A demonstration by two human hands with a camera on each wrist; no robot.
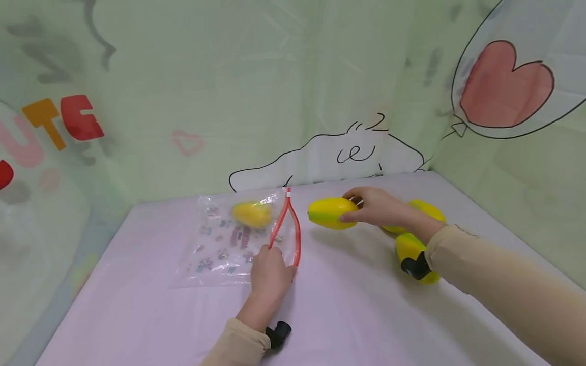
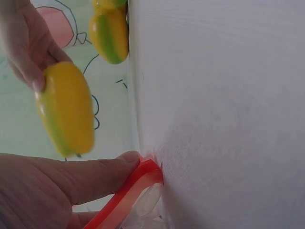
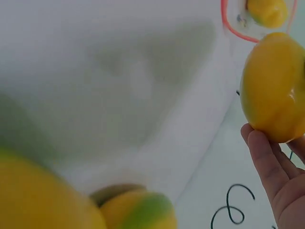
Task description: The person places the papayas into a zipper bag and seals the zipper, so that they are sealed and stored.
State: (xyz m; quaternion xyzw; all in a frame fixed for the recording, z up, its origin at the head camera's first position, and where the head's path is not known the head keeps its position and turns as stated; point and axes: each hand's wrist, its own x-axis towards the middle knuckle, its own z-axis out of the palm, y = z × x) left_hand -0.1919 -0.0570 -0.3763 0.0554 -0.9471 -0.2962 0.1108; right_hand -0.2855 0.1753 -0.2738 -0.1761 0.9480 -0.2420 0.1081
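Observation:
A clear zip bag (image 1: 215,254) with small printed pictures lies on the table, its red zip edge (image 1: 297,234) spread apart. Inside it sits one yellow fruit (image 1: 252,214). My left hand (image 1: 272,269) pinches the near end of the red edge; in the left wrist view the thumb (image 2: 102,176) lies against it. Just right of the bag's mouth, my right hand (image 1: 377,207) holds another glossy yellow fruit (image 1: 327,213) with a green stripe, raised off the table. In the right wrist view, fingertips touch one end of this fruit (image 3: 271,90).
Several more yellow-green fruits (image 1: 407,246) lie at the right of the table, partly behind my right forearm. Printed cloth walls (image 1: 206,101) stand behind and beside the lilac table (image 1: 137,315). Each wrist wears a black device (image 1: 279,335).

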